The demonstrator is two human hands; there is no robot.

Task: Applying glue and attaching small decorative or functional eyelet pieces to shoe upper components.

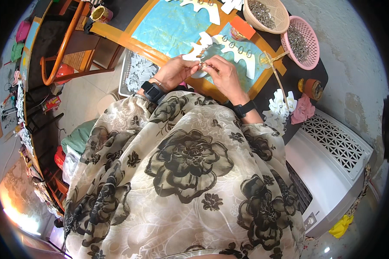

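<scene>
My left hand point(173, 71) and my right hand point(224, 75) meet at the near edge of the blue-topped wooden table point(116, 39). Both pinch a white scalloped cut-out piece point(199, 48) with metal rings along its edge. My fingertips close on a small metal ring point(202, 65) at the piece's lower edge. A second white scalloped piece with several rings point(237, 54) lies just right of it on the blue mat. Both wrists wear black bands. My flower-printed garment fills the lower picture.
A beige basket point(266, 15) and a pink basket point(301, 41), both holding metal rings, stand at the table's far right. An orange card point(243, 26), a thread spool point(312, 88), a stick point(277, 80), pink cloth point(303, 110) and a white lattice unit point(333, 151) lie right. A wooden chair point(69, 47) stands left.
</scene>
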